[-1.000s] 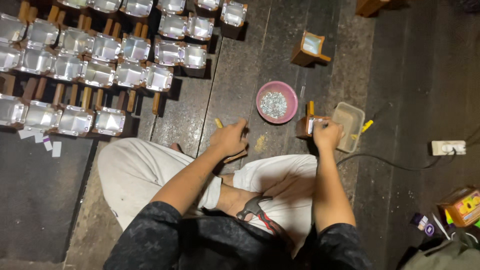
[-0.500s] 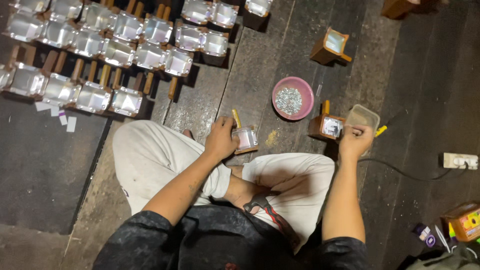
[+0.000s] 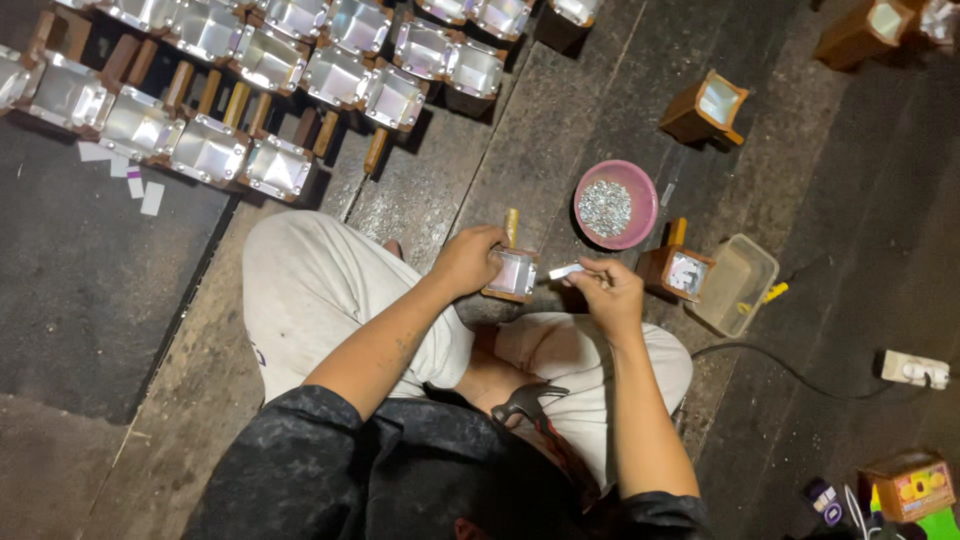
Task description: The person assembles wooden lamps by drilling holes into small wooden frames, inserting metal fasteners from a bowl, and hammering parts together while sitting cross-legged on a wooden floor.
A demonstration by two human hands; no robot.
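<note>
The person sits on the dark floor (image 3: 90,300), and the left hand (image 3: 465,262) has its fingers wrapped around a small wooden box with a shiny metal-lined face (image 3: 513,273), holding it up just above the lap with a pale wooden handle sticking out beyond the fingers. The right hand (image 3: 607,291) sits just beside that box, its fingers pinched narrow on a small white strip (image 3: 563,271) whose free end points at the box's lined face; whether the strip touches the box cannot be told. Just beyond the right fingers stands a pink bowl of small silvery bits (image 3: 611,204), and to their outer side a second wooden box with a lined face (image 3: 678,273) stands against a clear plastic tub (image 3: 738,284). A hammer (image 3: 527,400) lies in the lap, nearer the body than both hands. Well beyond the left fingers, rows of finished lined boxes (image 3: 240,90) cover the floor, with a few white paper scraps (image 3: 135,180) beside them.
</note>
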